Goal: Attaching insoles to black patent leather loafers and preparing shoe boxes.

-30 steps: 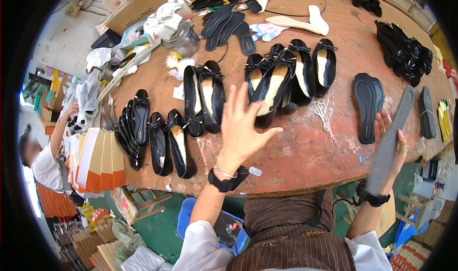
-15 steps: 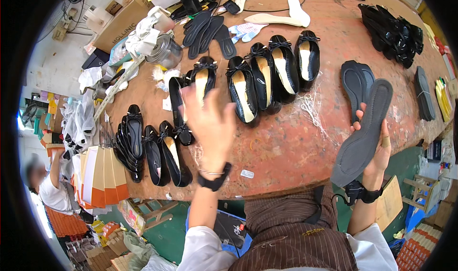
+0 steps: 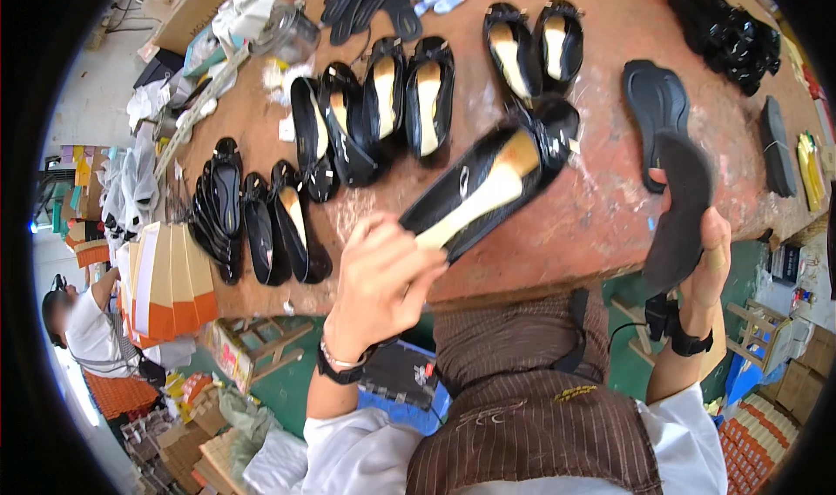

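Head view: left hand [image 3: 379,277] pinches a black flat shoe [image 3: 492,186] mid-frame, right hand [image 3: 701,251] grips a dark sole [image 3: 679,212]. I'd line the heels up first.

The flat shoe [image 3: 492,186] is glossy black with a tan lining. The sole [image 3: 677,212] is matte black. The table [image 3: 601,208] is reddish brown. The apron [image 3: 531,408] is brown with thin stripes.
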The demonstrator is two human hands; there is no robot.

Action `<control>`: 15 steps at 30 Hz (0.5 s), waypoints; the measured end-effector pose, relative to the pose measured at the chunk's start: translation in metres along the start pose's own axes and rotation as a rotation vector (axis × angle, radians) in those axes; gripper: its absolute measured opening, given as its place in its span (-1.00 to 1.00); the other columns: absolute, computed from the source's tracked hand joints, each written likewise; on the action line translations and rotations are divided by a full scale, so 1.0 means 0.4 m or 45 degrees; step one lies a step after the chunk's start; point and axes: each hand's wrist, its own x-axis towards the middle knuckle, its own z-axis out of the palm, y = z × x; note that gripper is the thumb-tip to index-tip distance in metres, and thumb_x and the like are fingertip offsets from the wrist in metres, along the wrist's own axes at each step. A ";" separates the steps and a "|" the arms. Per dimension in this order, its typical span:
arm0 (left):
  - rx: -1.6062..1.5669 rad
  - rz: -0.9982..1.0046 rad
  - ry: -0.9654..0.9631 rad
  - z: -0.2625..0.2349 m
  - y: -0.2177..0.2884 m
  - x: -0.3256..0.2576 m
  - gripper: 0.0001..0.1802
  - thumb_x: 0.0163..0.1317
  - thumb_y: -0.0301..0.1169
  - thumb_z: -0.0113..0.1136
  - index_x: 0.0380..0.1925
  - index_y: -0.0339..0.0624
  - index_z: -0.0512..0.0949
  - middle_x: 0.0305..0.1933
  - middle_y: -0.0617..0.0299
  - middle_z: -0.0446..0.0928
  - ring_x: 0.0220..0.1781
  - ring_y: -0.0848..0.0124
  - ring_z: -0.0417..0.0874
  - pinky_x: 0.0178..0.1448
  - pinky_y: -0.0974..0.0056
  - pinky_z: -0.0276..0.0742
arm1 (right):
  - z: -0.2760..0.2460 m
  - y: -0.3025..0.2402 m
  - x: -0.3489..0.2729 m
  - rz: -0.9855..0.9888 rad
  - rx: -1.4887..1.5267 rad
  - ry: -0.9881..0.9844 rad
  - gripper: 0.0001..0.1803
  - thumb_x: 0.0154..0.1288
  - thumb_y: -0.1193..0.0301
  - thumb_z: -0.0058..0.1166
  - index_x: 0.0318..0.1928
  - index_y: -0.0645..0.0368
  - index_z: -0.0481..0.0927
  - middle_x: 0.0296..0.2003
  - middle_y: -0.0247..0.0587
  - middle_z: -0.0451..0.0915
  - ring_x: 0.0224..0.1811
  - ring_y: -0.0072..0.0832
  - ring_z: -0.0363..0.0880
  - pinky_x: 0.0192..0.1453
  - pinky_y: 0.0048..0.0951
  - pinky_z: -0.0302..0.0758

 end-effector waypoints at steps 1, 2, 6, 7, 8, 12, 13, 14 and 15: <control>0.023 -0.004 -0.104 -0.015 0.008 -0.056 -0.85 -0.06 -0.58 0.33 -0.44 -0.14 0.63 -0.50 0.26 0.45 -0.37 0.26 0.52 0.10 0.05 0.48 | 0.052 -0.020 0.019 -0.250 -0.289 -0.106 -0.41 0.33 0.07 0.06 0.03 0.43 0.64 0.03 -0.02 0.66 -0.03 -0.42 0.52 0.07 -0.33 0.42; 0.050 -0.023 -0.167 -0.011 -0.005 -0.117 -0.80 -0.12 -0.61 0.32 -0.42 -0.15 0.63 -0.44 0.24 0.46 -0.34 0.25 0.50 0.18 0.00 0.49 | 0.089 -0.032 0.020 -0.326 -0.498 -0.294 -0.49 0.24 0.16 0.17 -0.01 0.37 0.67 0.04 -0.05 0.66 -0.02 -0.35 0.53 0.10 -0.29 0.41; 0.177 -0.357 -0.195 0.047 -0.074 -0.289 -0.78 -0.04 -0.67 0.29 -0.36 -0.22 0.56 0.36 -0.13 0.34 0.48 -0.20 0.24 0.44 -0.10 0.30 | 0.257 0.070 0.008 -0.647 -0.871 -0.758 -0.61 -0.06 0.44 0.39 -0.11 0.18 0.75 -0.01 -0.19 0.65 0.01 -0.22 0.53 0.12 -0.24 0.41; 0.205 -0.407 -0.214 0.071 -0.104 -0.323 -0.74 0.00 -0.54 0.40 -0.28 -0.20 0.57 0.48 -0.16 0.19 0.52 -0.19 0.18 0.51 -0.12 0.19 | 0.288 0.101 0.009 -0.706 -0.891 -0.785 -0.62 -0.09 0.47 0.41 -0.14 0.17 0.76 -0.02 -0.23 0.65 0.00 -0.23 0.54 0.11 -0.23 0.41; 0.075 -0.491 -0.072 0.102 -0.114 -0.345 -0.61 -0.01 -0.45 0.46 -0.17 -0.19 0.53 0.51 -0.19 0.13 0.53 -0.19 0.17 0.53 -0.13 0.14 | 0.324 0.139 0.007 -0.716 -0.877 -0.821 -0.67 -0.09 0.47 0.39 -0.20 0.16 0.76 -0.05 -0.25 0.66 0.00 -0.30 0.54 0.10 -0.24 0.40; -0.129 -0.506 0.285 0.196 -0.149 -0.371 0.07 -0.12 -0.09 0.62 0.33 -0.19 0.20 0.54 -0.26 0.02 0.55 -0.15 0.14 0.57 -0.12 0.09 | 0.446 0.232 0.003 -0.735 -0.905 -0.908 -0.69 -0.09 0.42 0.34 -0.24 0.18 0.77 -0.09 -0.24 0.67 0.01 -0.34 0.55 0.12 -0.30 0.41; -0.198 -0.488 0.436 0.211 -0.155 -0.374 0.19 -0.15 -0.06 0.63 0.42 -0.16 0.11 0.53 -0.26 0.04 0.55 -0.15 0.13 0.56 -0.10 0.10 | 0.475 0.249 0.002 -0.736 -0.850 -0.925 -0.69 -0.11 0.41 0.33 -0.25 0.18 0.77 -0.11 -0.24 0.67 0.00 -0.34 0.55 0.13 -0.30 0.41; -0.189 -0.443 0.455 0.221 -0.162 -0.379 0.38 -0.14 0.02 0.62 0.52 -0.12 -0.14 0.53 -0.30 0.01 0.53 -0.18 0.16 0.55 -0.14 0.10 | 0.499 0.261 0.000 -0.738 -0.797 -0.941 -0.69 -0.12 0.40 0.33 -0.26 0.19 0.77 -0.13 -0.23 0.67 -0.01 -0.34 0.55 0.14 -0.31 0.41; -0.188 -0.453 0.454 0.225 -0.161 -0.385 0.38 -0.14 0.02 0.62 0.52 -0.12 -0.14 0.53 -0.30 0.01 0.53 -0.18 0.16 0.55 -0.14 0.10 | 0.520 0.271 -0.002 -0.732 -0.793 -0.949 -0.69 -0.12 0.40 0.33 -0.26 0.19 0.77 -0.13 -0.23 0.67 -0.01 -0.34 0.55 0.14 -0.31 0.41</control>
